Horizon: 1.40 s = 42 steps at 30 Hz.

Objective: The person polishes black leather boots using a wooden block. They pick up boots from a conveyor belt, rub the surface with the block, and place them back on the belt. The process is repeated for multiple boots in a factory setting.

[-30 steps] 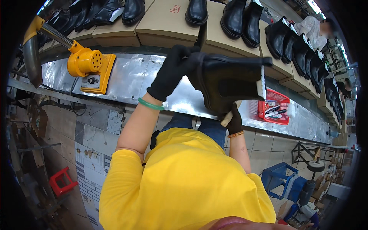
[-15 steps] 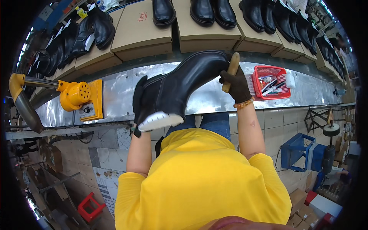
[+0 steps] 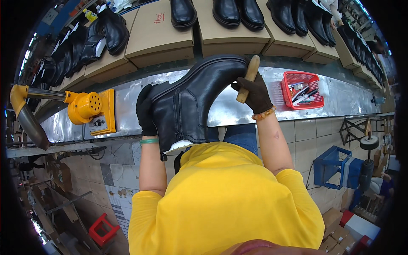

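A black leather ankle boot point(image 3: 193, 100) is held on its side above the metal bench, toe toward the right and shaft opening toward me. White lining or stuffing point(image 3: 178, 146) shows at its opening. My left hand point(image 3: 145, 111), in a black glove, grips the boot around the heel; some of its fingers are hidden. In my right hand point(image 3: 256, 91), dark-gloved with a beaded bracelet at the wrist, a smooth wooden stick point(image 3: 252, 70) is clasped. That hand is at the boot's toe, its fingertips partly hidden there.
A yellow blower-like machine point(image 3: 87, 108) stands left on the metal bench point(image 3: 129, 108). Right of my hands sits a red basket point(image 3: 301, 106) with small tools. Cardboard boxes point(image 3: 163, 51) bearing black boots point(image 3: 182, 15) line the far side. A blue stand point(image 3: 333, 168) is on the floor.
The boot has rolled, so its side seams and sole edge now show more and its opening less. My left glove has come into view at the heel. My right hand has shifted slightly left.
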Tool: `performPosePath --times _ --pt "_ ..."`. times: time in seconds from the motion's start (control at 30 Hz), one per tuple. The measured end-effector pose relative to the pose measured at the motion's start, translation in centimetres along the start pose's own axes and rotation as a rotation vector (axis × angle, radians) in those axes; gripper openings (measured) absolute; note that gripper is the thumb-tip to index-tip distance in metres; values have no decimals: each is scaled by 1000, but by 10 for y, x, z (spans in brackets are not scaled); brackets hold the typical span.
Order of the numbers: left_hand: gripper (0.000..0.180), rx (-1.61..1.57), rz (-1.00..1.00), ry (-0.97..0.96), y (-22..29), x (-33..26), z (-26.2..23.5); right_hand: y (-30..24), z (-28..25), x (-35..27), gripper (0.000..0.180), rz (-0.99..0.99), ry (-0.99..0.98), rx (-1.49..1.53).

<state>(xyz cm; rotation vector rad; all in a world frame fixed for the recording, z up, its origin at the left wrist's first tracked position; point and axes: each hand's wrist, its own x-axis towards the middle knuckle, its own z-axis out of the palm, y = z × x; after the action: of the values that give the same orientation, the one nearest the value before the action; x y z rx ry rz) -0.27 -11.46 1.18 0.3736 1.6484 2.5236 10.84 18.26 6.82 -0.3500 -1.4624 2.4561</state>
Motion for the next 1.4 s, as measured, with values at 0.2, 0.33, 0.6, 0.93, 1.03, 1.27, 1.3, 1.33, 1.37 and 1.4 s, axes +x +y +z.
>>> performPosePath --times 0.2,0.33,0.6,0.93,1.03,1.27,1.3,1.33,1.37,1.4 --pt "47 229 72 -36 21 -1 20 8 -10 -2 58 6 -10 59" --pt "46 172 26 -37 22 0 22 10 -10 -4 58 -6 19 44" --pt "30 250 -329 -312 -23 -4 23 -15 3 1 61 -113 34 -286" --pt "97 317 -53 -492 4 38 70 -21 84 44 69 -416 -192 -739" --pt "90 151 -101 -390 17 51 60 -17 100 51 62 -130 -340 -304" --pt "54 -405 -268 98 -13 27 -7 59 47 19 52 168 -210 -490" --pt "52 -432 -261 164 -25 21 -15 65 42 11 53 279 -246 -595" --pt "49 -464 -257 224 -28 18 -11 73 37 7 53 350 -267 -596" --pt "48 -337 -216 241 -31 10 -8 81 33 1 54 364 -217 -536" --pt "49 -373 -229 235 -33 5 -9 82 33 -6 54 375 -162 -477"
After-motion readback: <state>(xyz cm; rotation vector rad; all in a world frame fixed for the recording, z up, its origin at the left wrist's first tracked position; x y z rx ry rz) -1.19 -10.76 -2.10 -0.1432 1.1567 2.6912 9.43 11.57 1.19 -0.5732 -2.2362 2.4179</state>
